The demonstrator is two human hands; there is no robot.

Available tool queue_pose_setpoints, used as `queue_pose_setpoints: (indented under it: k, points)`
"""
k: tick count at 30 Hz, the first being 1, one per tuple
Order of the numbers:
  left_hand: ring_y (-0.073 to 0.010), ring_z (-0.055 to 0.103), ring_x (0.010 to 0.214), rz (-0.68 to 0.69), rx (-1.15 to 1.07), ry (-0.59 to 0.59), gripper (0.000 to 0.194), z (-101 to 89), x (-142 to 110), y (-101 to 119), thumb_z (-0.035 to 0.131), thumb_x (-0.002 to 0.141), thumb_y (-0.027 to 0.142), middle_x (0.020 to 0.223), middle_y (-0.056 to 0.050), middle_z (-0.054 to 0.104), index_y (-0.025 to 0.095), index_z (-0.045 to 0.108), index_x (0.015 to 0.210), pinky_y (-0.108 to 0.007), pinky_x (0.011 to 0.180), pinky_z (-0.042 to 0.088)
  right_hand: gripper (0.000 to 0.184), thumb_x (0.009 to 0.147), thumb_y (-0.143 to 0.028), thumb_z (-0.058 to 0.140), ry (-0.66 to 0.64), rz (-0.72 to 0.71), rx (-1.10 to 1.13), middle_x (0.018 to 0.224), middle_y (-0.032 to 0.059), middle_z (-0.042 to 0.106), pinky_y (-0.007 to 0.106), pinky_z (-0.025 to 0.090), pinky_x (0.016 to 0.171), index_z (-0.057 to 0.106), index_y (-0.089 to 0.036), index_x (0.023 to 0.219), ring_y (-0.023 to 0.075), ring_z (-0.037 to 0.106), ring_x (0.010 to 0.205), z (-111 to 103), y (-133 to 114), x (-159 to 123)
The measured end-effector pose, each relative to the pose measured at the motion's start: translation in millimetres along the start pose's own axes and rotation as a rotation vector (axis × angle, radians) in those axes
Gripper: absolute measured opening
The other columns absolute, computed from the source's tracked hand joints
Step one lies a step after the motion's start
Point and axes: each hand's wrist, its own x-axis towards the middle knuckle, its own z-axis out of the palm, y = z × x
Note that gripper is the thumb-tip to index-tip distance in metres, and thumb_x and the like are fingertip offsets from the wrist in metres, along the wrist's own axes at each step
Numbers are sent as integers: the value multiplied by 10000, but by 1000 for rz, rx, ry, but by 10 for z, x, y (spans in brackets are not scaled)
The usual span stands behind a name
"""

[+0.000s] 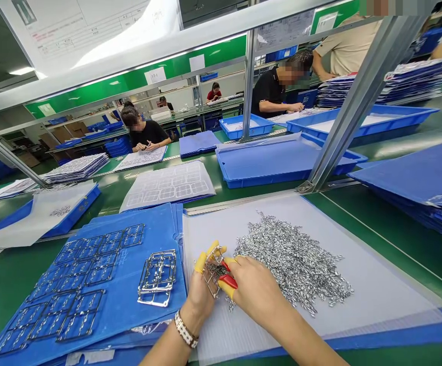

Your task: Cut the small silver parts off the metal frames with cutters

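My left hand (201, 290), with yellow finger cots and a beaded bracelet, is closed on a small shiny metal frame of parts (214, 269). My right hand (253, 292) grips red-handled cutters (226, 277), their tip at that frame. Both hands hover over a white corrugated sheet (377, 284). Just right of them lies a big heap of small silver metal pieces (293, 262). To the left, a short stack of metal frames (157, 277) rests on a blue sheet (156, 229) beside rows of empty frames (76, 282).
The green bench (396, 223) carries blue trays (282, 162), stacks of blue sheets (427, 178) at right, and a clear blister tray (169, 185) behind. A slanted metal post (343, 119) rises ahead. Other people sit at benches beyond.
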Motion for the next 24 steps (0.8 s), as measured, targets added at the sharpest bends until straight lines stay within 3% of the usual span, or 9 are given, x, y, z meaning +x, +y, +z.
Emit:
queue_pose_setpoints:
  k: [7,15,24]
  points:
    - [-281,545,1133,-34,4,-3,488,-2,-10,6,469,879,463,1243,-112,615,183,572,1265,-392,943,407,154,810,-236,595,39,13,-99,882,80,659,363,421,734,650,-189,946,254,603,850,-8,-26,-43]
    - [-252,573,1036,-155,-66,-62,475,50,-52,81,441,873,497,1224,-121,613,166,635,1154,-360,827,463,228,836,-332,579,51,96,-135,934,85,664,389,402,763,645,-193,1004,282,583,914,-88,184,-30]
    - [-280,532,1123,-122,-12,-57,453,45,-57,54,466,867,482,1209,-120,617,173,651,1142,-362,849,458,229,848,-345,543,21,87,-91,933,80,670,363,398,758,643,-213,1006,260,600,902,-42,195,43]
